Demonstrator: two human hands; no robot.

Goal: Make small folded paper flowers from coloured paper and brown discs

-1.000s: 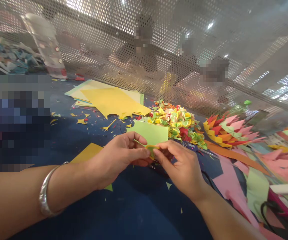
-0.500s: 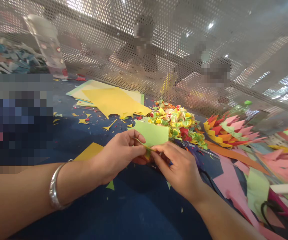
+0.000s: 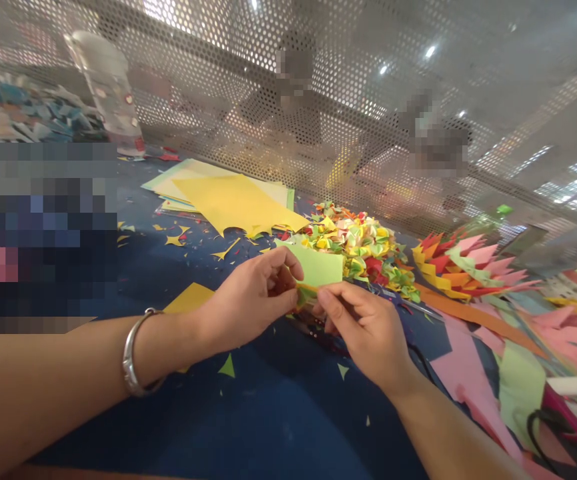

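Note:
My left hand [image 3: 253, 297], with a silver bangle at the wrist, pinches one side of a small yellow-green paper piece [image 3: 308, 293]. On its other side, the fingertips of my right hand [image 3: 365, 327] are closed on the same piece. Just behind the fingers lies a light green paper sheet [image 3: 321, 267]. Beyond it is a heap of small folded papers [image 3: 361, 243] in yellow, green, white and red. A yellow sheet [image 3: 193, 297] lies partly under my left forearm. The fingers hide part of the small piece.
Larger yellow paper [image 3: 238, 200] lies on a stack of sheets at the back. A clear bottle [image 3: 113, 97] stands at the back left. Pink strips [image 3: 461, 360] and spiky folded paper [image 3: 463, 263] lie on the right. Paper scraps dot the blue table [image 3: 268, 427].
The view has shifted slightly, so most things sit a little further right. My fingertips are slightly further apart, and more of the small paper piece shows between them.

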